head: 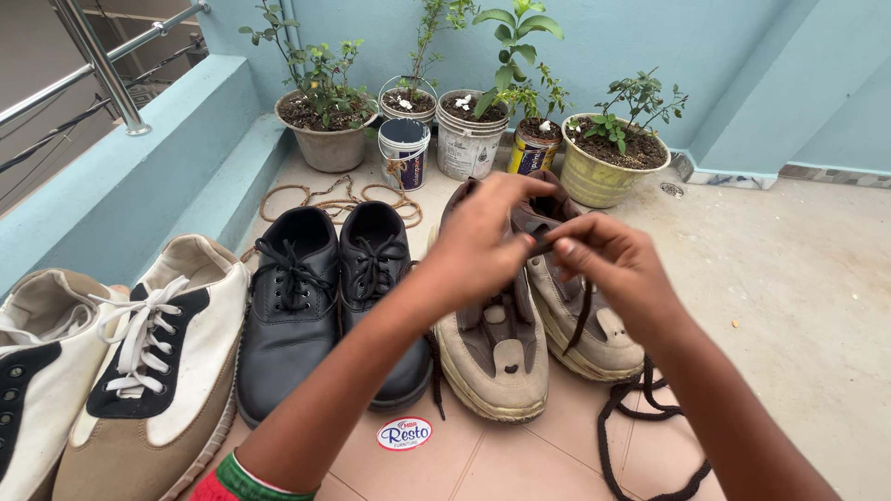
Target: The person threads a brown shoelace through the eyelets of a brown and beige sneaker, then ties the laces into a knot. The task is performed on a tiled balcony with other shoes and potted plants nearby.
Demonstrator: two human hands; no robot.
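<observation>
A person's two bare hands meet above a pair of worn tan shoes (497, 357) standing side by side on a tiled floor (798, 306). The left hand (483, 241) and right hand (608, 260) each have their fingers (538, 190) pinched on a dark brown shoelace (541, 243) held over the right-hand tan shoe; more of the lace trails down past that shoe and loops on the floor. Just left of the tan pair stand black lace-up shoes (329, 297), then white and black sneakers (148, 371). Potted plants (613, 153) line the pale blue wall (650, 46) behind.
</observation>
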